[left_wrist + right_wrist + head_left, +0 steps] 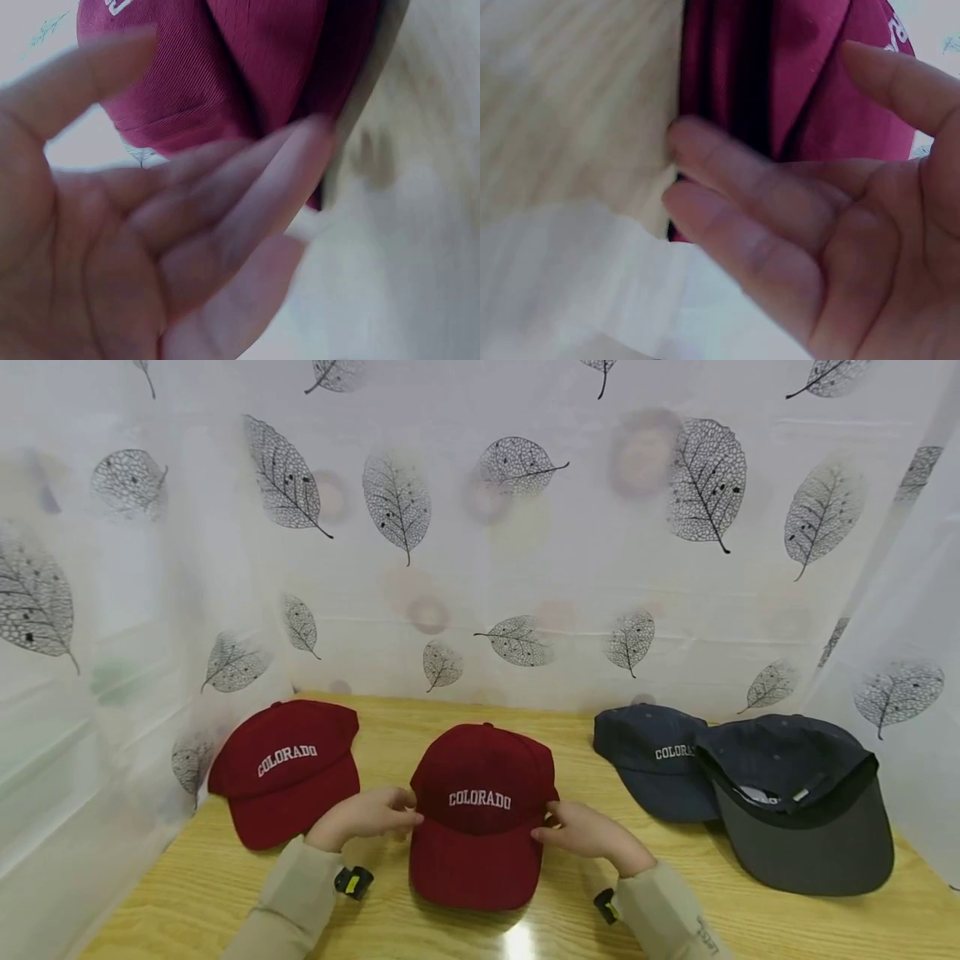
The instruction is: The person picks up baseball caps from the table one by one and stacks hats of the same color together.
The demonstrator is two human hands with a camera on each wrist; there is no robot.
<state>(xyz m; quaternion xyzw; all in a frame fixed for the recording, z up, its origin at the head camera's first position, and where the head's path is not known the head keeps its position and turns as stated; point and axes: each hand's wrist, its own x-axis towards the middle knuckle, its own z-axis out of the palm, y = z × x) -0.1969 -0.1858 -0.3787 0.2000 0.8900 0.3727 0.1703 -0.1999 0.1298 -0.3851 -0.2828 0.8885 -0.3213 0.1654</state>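
A dark red cap (477, 827) with white COLORADO lettering sits upright on the table, its brim toward me. My left hand (375, 814) is at the cap's left side and my right hand (588, 831) at its right side, palms facing inward. In the left wrist view the fingers of the left hand (180, 232) are loosely extended beside the red cap (180, 82), with the thumb apart from them. The right wrist view has the right hand (840, 232) in a similar relaxed pose by the cap (825, 90). Whether fingertips touch the fabric is unclear.
Another red COLORADO cap (292, 772) lies at the left of the wooden table (420, 935). On the right, a navy cap (652, 752) is partly covered by a second navy cap (810, 852) tipped with its inside showing. A leaf-patterned curtain (465, 568) hangs behind the table.
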